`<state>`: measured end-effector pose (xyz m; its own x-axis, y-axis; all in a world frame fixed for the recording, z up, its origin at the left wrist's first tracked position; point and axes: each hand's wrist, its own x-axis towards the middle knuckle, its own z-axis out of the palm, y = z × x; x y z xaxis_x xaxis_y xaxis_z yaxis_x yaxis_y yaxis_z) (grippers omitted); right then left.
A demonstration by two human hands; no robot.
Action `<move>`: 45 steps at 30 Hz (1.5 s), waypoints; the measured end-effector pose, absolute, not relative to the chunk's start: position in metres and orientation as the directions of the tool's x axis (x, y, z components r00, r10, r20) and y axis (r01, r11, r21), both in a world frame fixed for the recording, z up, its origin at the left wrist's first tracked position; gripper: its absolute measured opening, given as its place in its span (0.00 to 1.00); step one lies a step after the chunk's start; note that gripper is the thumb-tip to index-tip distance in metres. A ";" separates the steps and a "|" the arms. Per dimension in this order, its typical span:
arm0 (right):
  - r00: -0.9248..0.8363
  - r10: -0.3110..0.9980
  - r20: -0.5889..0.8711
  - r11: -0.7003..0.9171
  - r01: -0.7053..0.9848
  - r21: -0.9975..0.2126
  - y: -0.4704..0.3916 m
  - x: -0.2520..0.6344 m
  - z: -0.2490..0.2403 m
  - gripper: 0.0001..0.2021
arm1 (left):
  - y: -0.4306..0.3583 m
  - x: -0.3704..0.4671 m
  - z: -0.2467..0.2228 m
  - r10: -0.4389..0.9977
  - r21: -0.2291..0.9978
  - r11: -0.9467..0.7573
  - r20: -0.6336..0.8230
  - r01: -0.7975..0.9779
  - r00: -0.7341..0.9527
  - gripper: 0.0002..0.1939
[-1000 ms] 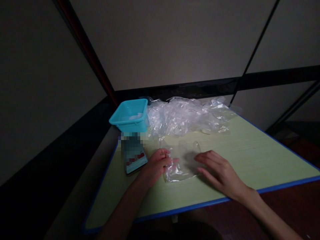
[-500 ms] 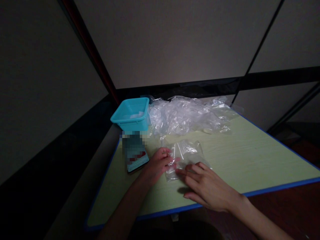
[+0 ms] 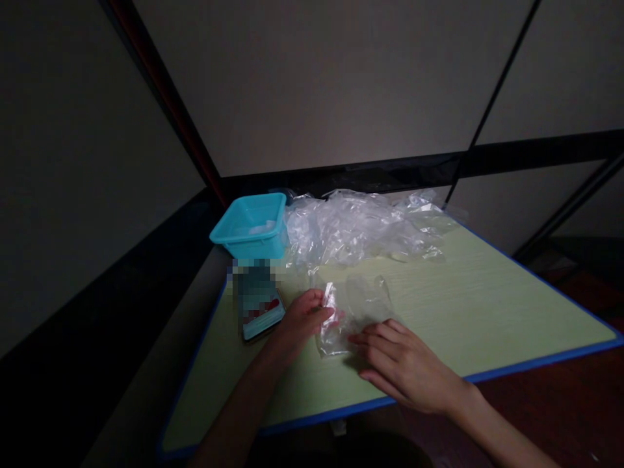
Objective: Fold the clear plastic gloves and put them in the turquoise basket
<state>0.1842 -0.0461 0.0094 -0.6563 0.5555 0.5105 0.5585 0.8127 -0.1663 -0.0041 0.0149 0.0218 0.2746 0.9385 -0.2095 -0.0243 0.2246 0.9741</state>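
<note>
A clear plastic bag point(image 3: 363, 299) lies on the light green table in front of me. My left hand point(image 3: 308, 315) grips the bag's left edge, with the thumb on top and some fingers showing through the film. My right hand point(image 3: 397, 357) rests palm down at the bag's lower right, fingers apart and fingertips touching the plastic. Behind the bag, a wide heap of crumpled clear plastic bags point(image 3: 361, 224) spreads along the back of the table.
A turquoise basket point(image 3: 258, 247) with some whitish pieces inside stands at the back left. In front of it lies a phone point(image 3: 263, 318), its screen partly pixelated. The table point(image 3: 511, 318) has a blue edge. Panelled walls rise behind and at the left.
The view has shifted slightly, moving the scene a little to the left. The film at my left fingers has folded up and the bag's surface looks flatter. Both hands remain at the bag.
</note>
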 end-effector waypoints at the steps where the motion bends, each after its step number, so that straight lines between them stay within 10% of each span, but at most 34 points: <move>1: -0.645 0.555 0.525 0.811 0.558 -0.172 -0.046 0.185 0.010 0.09 | 0.016 -0.005 0.021 0.941 0.977 0.212 -0.204 0.001 0.269 0.10; 15: -0.486 0.594 0.641 0.760 0.601 -0.249 -0.049 0.191 0.011 0.09 | 0.019 -0.002 0.012 0.949 0.981 0.192 -0.195 0.035 0.248 0.07; 45: -0.599 0.724 0.341 0.685 0.681 -0.259 -0.044 0.184 0.016 0.14 | 0.014 0.002 0.018 0.897 0.924 0.341 -0.267 -0.170 0.352 0.15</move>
